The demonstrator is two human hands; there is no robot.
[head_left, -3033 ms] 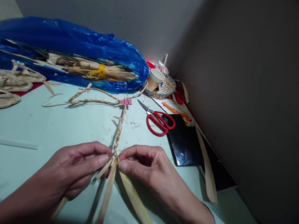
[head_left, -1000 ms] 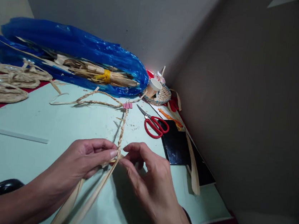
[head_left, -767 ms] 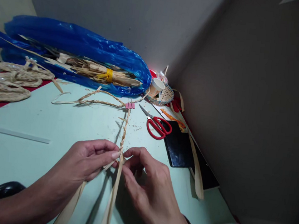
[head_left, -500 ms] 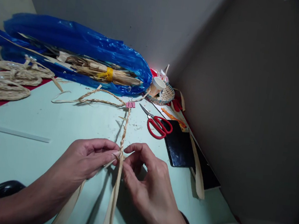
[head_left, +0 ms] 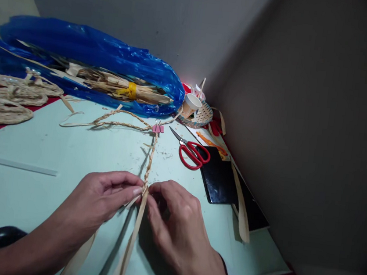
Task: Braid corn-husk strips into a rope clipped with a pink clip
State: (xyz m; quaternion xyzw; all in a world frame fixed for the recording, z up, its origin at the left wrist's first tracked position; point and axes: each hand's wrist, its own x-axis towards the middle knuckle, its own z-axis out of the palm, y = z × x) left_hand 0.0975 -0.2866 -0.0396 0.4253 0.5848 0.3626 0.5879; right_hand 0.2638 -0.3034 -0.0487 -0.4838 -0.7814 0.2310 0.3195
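A thin braid (head_left: 150,160) of dried plant fibre runs toward me from a pink binder clip (head_left: 158,128). My left hand (head_left: 107,195) pinches the near end of the braid between thumb and forefinger. Opposite it, my right hand (head_left: 177,220) has its thumb and fingers closed against the same point of the braid. One loose flat strand (head_left: 132,237) hangs from there toward the front edge, and another strand (head_left: 78,260) passes under my left hand. Beyond the clip, a finished length of braid (head_left: 122,124) curves off to the left.
Red-handled scissors (head_left: 194,155) lie right of the braid, beside a black flat device (head_left: 219,185). A blue plastic bag (head_left: 91,41) holds bundled dry strips. Woven slippers (head_left: 4,110) sit at far left. A paper cup (head_left: 191,105) stands in a small basket (head_left: 202,115). A wall rises at right.
My right hand's thumb and forefinger have closed in on the braid from slightly apart. The loose strand's lower end has swung left. The whole view has shifted slightly.
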